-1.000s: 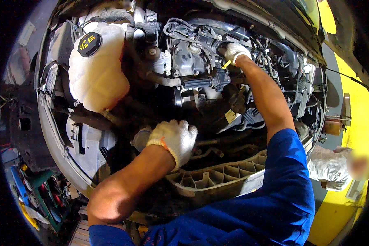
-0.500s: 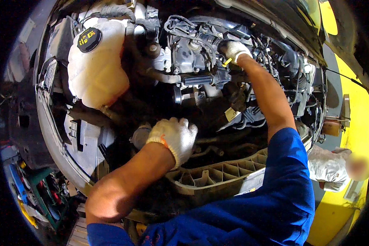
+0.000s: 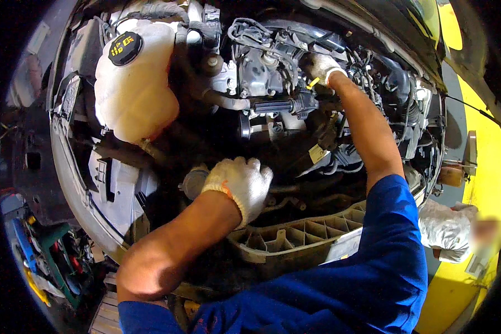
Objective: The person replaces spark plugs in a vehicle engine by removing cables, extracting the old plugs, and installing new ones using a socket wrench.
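Observation:
In a white knit glove, my left hand (image 3: 242, 188) is curled with its knuckles up over the dark gap at the front of the engine bay. Its fingertips point down out of sight, so what they hold, if anything, is hidden. A round grey part (image 3: 195, 183) lies just left of it. My right hand (image 3: 322, 68), gloved too, reaches onto the far side of the engine (image 3: 260, 78), its fingers lost in shadow among hoses and wiring. Close below its wrist a small yellow handle (image 3: 313, 83) sticks up. A black ribbed part (image 3: 273, 106) lies nearer to me.
A whitish plastic tank (image 3: 136, 92) with a black cap (image 3: 126, 48) fills the left. The ribbed front panel (image 3: 300, 234) runs along the near edge. Tools lie in a green tray (image 3: 55, 245) at lower left. Someone in light clothing (image 3: 445, 229) is at the right.
The whole view has shifted slightly. Both hands keep nearly the same places and poses on the engine.

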The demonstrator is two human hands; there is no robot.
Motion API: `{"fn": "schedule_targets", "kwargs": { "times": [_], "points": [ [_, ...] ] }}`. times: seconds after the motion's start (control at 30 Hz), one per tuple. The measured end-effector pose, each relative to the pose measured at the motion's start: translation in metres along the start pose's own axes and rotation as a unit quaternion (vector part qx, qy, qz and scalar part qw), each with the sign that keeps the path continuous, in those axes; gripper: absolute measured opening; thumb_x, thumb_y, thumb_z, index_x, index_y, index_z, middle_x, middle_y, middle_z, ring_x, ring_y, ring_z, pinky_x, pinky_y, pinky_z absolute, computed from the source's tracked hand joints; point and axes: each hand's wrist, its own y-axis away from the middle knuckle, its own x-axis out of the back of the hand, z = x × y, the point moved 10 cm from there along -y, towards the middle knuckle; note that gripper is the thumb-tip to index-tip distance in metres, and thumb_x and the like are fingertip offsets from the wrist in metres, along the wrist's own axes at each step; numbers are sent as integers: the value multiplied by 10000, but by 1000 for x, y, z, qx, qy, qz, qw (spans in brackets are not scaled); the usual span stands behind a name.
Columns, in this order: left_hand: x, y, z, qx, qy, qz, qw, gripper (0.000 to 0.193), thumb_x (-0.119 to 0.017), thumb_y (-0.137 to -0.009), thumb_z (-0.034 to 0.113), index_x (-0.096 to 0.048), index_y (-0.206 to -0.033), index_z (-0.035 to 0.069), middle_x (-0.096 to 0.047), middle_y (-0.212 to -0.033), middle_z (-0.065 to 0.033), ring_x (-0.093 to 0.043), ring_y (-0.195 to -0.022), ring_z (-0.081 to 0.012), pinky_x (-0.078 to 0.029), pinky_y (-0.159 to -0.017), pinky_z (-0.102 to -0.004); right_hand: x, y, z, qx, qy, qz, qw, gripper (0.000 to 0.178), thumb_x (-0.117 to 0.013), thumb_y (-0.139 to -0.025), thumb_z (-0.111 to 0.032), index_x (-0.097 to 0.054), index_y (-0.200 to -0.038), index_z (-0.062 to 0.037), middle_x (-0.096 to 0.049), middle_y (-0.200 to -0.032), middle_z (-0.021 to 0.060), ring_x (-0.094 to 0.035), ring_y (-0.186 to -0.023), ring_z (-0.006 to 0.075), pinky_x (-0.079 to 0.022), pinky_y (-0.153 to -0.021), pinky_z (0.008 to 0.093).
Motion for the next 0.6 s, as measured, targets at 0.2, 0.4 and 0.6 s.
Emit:
{"fn": "schedule_targets", "kwargs": {
  "times": [0.2, 0.4, 0.6],
  "points": [
    [2, 1, 0, 10, 12, -39, 999, 296, -599, -869, 218, -641, -1117, 63, -660, -1128, -152, -660, -1036, -320, -558, -832, -440, 5, 12, 0, -81, 34, -18, 996, 387, -537, -935, -346, -719, -1099, -47, -670, -1209, 220, -649, -1115, 377, -519, -934, 455],
    [0, 0, -1, 19, -2, -43, 999, 307, -602, -868, 219, -635, -1133, 69, -661, -1125, -144, -665, -1028, -318, -560, -835, -442, 5, 7, -3, -93, 37, -26, 995, 365, -550, -907, -271, -719, -1137, -44, -676, -1189, 228, -672, -1096, 351, -538, -915, 448],
    [-3, -3, -1, 8, -11, -16, 1000, 336, -653, -834, 289, -616, -1090, 75, -646, -1080, -150, -665, -986, -329, -584, -756, -471, 1, 2, 1, -28, 47, 8, 998, 232, -624, -859, -162, -730, -1012, -24, -713, -1074, 219, -695, -1016, 352, -561, -845, 437]
  ]
}}
